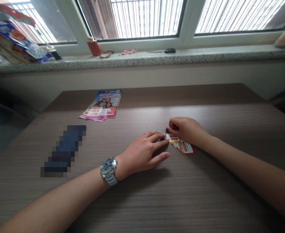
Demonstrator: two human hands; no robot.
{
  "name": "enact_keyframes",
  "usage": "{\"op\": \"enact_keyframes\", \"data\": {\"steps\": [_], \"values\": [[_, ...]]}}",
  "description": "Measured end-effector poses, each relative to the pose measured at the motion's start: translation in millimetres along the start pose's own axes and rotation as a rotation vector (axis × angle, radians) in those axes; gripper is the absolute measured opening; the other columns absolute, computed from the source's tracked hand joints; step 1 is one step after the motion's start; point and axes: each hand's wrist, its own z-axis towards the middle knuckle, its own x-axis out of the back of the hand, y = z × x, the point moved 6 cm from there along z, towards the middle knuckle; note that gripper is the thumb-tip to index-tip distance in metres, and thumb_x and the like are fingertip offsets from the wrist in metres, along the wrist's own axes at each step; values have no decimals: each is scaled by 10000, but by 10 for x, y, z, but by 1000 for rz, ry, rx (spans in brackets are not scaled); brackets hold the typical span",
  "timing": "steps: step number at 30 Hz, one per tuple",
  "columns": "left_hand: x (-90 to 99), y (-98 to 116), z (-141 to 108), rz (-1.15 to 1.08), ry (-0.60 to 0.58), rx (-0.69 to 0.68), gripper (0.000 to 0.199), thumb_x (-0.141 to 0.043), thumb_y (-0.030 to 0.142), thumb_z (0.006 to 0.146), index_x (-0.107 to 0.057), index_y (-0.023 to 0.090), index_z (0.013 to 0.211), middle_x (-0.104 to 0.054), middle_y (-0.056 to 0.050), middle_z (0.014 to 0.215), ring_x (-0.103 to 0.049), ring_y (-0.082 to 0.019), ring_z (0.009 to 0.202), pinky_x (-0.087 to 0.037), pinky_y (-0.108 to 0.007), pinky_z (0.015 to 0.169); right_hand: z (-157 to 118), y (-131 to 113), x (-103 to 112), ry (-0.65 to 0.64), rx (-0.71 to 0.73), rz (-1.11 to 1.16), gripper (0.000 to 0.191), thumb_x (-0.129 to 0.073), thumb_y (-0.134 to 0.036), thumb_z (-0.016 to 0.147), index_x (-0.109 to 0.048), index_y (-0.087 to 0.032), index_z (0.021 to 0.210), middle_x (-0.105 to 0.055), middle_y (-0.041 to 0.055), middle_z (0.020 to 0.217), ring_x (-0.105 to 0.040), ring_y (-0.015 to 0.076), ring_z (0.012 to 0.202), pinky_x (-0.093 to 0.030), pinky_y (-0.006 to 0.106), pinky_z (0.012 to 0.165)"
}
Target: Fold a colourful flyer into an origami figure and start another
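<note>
A folded paper leaflet, printed in white, red and yellow, lies on the table between my hands as a small slanted shape with a pointed lower end. My left hand rests low over the table, fingers stretched and apart, its fingertips touching the leaflet's left edge. On that wrist is a metal watch. My right hand has its fingers curled, with thumb and forefinger pinched at the leaflet's upper left corner. This hand covers part of the paper's upper edge.
A stack of colourful flyers lies at the back left of the brown table. Nearer stands a pixelated dark patch. Along the stone windowsill are scissors, a red bottle-like item and a snack bag.
</note>
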Motion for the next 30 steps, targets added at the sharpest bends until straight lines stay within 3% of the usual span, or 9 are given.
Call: {"op": "enact_keyframes", "data": {"steps": [14, 30], "values": [[8, -1, 2, -21, -1, 14, 493, -463, 496, 1049, -549, 230, 1455, -566, -94, 1464, -499, -277, 1363, -415, -469, 1165, 87, 283, 103, 86, -25, 28, 226, -624, -302, 884, -551, -223, 684, -628, 10, 672, -525, 168, 605, -328, 302, 585], [12, 3, -5, -19, 18, 2, 483, -485, 480, 1045, -547, 226, 1450, -566, -100, 1454, -497, -275, 1351, -404, -474, 1174, 104, 364, 127, 152, -51, 47, 244, -612, -312, 884, -536, -220, 672, -598, 9, 639, -512, 166, 592, -329, 299, 583]]}}
